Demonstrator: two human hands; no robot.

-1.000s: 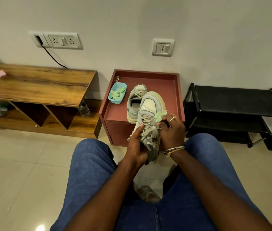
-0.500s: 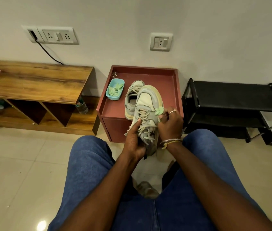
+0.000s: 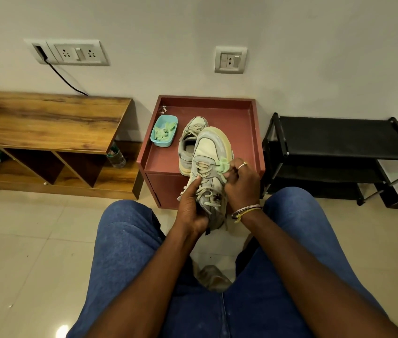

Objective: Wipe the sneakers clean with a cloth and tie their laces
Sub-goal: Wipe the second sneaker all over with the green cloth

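The pale grey-and-cream lace-up sneaker (image 3: 211, 148) is held in the air between the two hands, above the gap between the knees. Its long axis runs away from the person. The heel is buried in the hands at the near end, and the toe is pointed up and forward past the fingertips, leaning slightly toward the right hand's side. The upper and the loose cream laces (image 3: 204, 178) are turned toward the camera.

The left hand (image 3: 190, 207) is wrapped round the heel and left flank with the thumb laid on the laces, so the shoe is gripped and steadied by it. The right hand (image 3: 241, 186) is closed in a pinch on a small crumpled pale-green cloth (image 3: 222, 165). The cloth is pressed against the shoe's right flank, just beside the upper eyelets.

The right hand is thus the nearer one to the toe cap and yellowed sole edge, which lie straight ahead of the cloth along the shoe's axis. A wiping stroke would probably be carried forward along that line while the heel is held fast. The laces appear untied, so tying is judged a later step.

Just beyond the hands, partly hidden by the held shoe, a matching second sneaker (image 3: 189, 140) is stood toe-away on the dark-red boxy worktop (image 3: 237, 123). Further toward the left hand's side, a small light-blue plastic tray (image 3: 161, 143) of green cloth scraps is set on the same worktop.
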